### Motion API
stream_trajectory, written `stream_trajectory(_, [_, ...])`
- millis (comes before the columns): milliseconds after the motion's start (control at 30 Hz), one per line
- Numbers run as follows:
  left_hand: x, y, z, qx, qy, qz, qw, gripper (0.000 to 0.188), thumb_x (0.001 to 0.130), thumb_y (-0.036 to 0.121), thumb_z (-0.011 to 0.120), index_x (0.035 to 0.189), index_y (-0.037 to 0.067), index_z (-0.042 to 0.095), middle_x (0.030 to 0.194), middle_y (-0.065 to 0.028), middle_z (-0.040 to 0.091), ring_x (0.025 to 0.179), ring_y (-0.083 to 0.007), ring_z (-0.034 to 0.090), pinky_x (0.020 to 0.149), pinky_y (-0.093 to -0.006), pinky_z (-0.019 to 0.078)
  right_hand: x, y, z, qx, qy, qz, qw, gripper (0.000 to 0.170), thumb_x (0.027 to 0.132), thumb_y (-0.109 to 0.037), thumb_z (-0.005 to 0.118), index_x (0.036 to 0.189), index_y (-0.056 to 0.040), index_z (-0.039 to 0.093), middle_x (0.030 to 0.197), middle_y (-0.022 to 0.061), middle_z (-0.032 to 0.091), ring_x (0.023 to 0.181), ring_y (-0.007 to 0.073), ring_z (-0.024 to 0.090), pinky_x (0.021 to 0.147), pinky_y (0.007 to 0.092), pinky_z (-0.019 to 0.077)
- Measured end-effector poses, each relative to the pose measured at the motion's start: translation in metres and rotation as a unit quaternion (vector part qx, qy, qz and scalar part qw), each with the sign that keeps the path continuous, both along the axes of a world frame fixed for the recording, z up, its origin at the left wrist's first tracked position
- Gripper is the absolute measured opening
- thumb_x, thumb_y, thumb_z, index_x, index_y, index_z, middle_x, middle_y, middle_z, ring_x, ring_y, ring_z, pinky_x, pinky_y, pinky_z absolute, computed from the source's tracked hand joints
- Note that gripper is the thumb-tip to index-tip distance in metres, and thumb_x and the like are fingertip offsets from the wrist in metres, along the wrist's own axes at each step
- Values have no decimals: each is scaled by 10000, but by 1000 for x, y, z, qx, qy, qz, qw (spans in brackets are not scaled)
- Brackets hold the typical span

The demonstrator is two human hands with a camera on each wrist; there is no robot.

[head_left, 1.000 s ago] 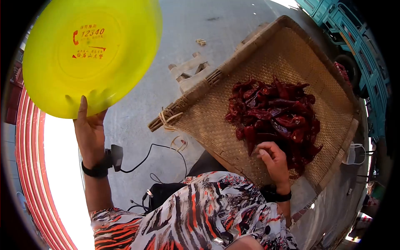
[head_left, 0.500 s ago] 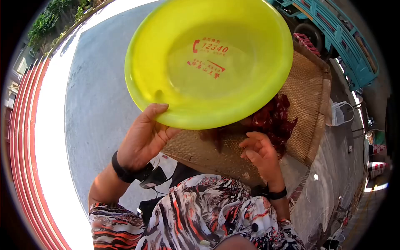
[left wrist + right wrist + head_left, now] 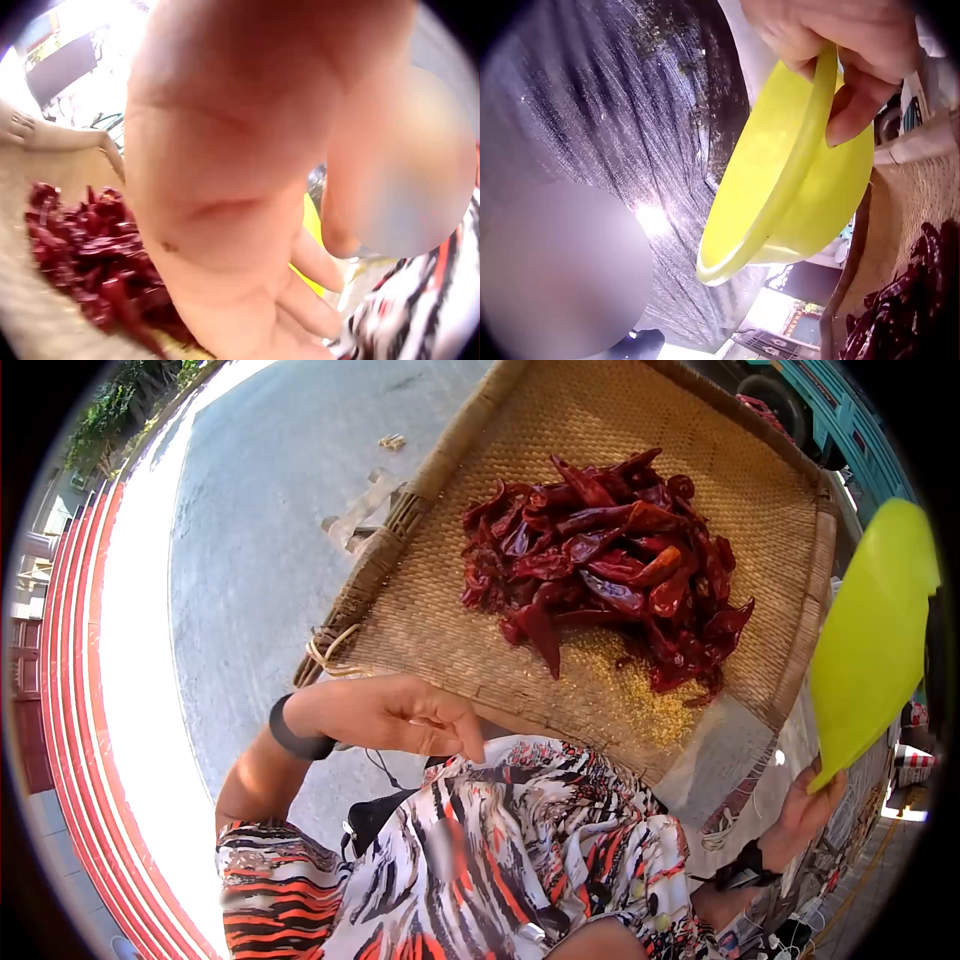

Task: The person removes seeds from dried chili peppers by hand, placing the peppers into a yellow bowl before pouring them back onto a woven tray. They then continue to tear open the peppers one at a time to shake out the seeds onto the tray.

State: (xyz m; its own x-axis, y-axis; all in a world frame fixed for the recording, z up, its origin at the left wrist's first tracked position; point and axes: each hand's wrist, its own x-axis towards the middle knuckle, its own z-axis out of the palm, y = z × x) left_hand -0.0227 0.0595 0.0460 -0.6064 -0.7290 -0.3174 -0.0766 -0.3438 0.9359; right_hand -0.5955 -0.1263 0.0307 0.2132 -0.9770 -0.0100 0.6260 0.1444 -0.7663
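This was an outdoor paved yard, shown by sunlit concrete ground point(image 3: 270, 540), greenery point(image 3: 110, 425) upper left and a teal vehicle point(image 3: 850, 430) upper right.

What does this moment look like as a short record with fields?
left hand: empty, fingers loosely bent, near the tray
right hand: grips the basin by its rim
basin: yellow-green, tilted steeply, right of the tray
tray: woven, rimmed
peppers: dark red, heaped on the tray
seeds: yellow, scattered beside the peppers
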Motion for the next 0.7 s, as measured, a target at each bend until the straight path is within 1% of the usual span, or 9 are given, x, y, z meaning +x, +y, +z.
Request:
stream_trajectory(33, [11,19,-20,6,-75,-27,997,246,995,204,567,1154,35,648,1127,-75,652,1015,-187,605,896,-303,474,-45,-7,-5,-44,7,72,996,397,987,-110,479,1357,33,448,1330,173,549,1136,253,594,805,297,591])
stream_trajectory(100, [31,61,-78,9,-205,-34,978,225,1011,176,504,1124,33,635,1063,-50,657,969,-161,607,868,-300,488,-87,8,-8,19,93,-101,990,418,988,-68,456,1387,48,408,1362,198,516,1145,275,597,779,287,605])
stream_trajectory(167, [46,99,-148,196,-247,66,947,253,986,141,456,1149,36,620,1027,-58,652,905,-167,624,764,-317,519,-118,18,-18,93,114,-215,965,438,984,-35,446,1407,56,378,1390,207,490,1150,290,600,793,295,607])
stream_trajectory(233, [53,120,-216,261,-328,127,899,276,933,126,470,1149,36,615,967,-60,655,831,-168,635,656,-344,524,-173,25,-51,183,140,-219,948,434,960,-26,485,1379,57,411,1372,201,505,1178,292,577,790,286,600])
stream_trajectory(300, [61,141,-298,261,-312,234,883,301,897,139,493,1158,44,611,911,-84,670,780,-207,644,590,-365,516,-238,32,-104,273,159,-250,915,393,955,-34,508,1332,64,455,1320,192,550,1165,290,589,815,282,595])
stream_trajectory(400, [65,148,-421,39,-462,164,871,358,832,70,528,1180,18,591,1008,-212,688,903,-361,677,736,-440,543,-265,54,-194,295,124,-242,916,286,936,-117,589,1186,20,566,1158,150,649,1037,277,637,809,328,584])
stream_trajectory(433, [61,150,-454,25,-512,133,848,343,868,120,529,1192,31,594,1029,-187,690,921,-339,668,771,-451,528,-266,61,-210,310,134,-229,913,286,934,-130,590,1180,15,569,1146,146,649,1028,277,636,806,331,581])
stream_trajectory(533, [47,147,-505,-6,-631,45,775,328,940,217,529,1218,56,599,1075,-136,692,963,-295,649,843,-469,497,-263,81,-217,384,200,-202,878,289,927,-170,593,1160,-1,575,1111,136,647,998,279,631,796,343,570])
stream_trajectory(700, [29,146,-511,34,-635,30,771,328,944,203,523,1225,52,594,1102,-134,681,991,-294,639,859,-461,493,-266,77,-205,457,281,-161,829,298,915,-237,598,1127,-27,586,1052,119,644,950,282,622,781,362,553])
